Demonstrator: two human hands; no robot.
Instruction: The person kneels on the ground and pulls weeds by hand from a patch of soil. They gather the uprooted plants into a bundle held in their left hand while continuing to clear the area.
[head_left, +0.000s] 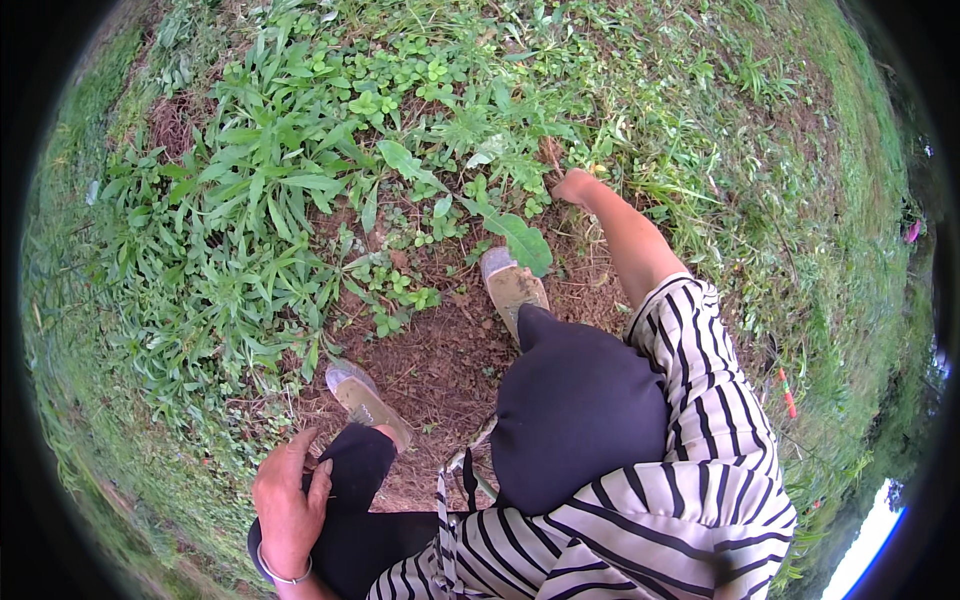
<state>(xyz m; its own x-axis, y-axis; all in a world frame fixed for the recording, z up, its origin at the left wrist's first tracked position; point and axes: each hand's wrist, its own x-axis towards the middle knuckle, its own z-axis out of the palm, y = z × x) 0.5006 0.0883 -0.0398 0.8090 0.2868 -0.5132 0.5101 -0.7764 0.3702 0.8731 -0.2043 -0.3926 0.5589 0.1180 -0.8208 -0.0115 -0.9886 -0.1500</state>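
My right hand (574, 187) reaches down among low weeds, at the end of an outstretched arm. Its fingertips are hidden; a thin brown stem or root (553, 156) shows right beside them, and whether they grip it cannot be told. My left hand (291, 491), with a silver bangle (283, 576) at the wrist, rests over my left knee in dark trousers. Its thumb and fingers are apart, with no held object plainly visible. Leafy weeds (277, 161) grow thickly ahead of my feet. A broad lobed leaf (521, 238) hangs over the toe of my right shoe (514, 289).
Bare reddish-brown soil (442, 360) with dry bits lies between my right shoe and left shoe (364, 397). A red-orange stick-like object (787, 394) lies in the grass to the right. Farther off is a small pink item (912, 231).
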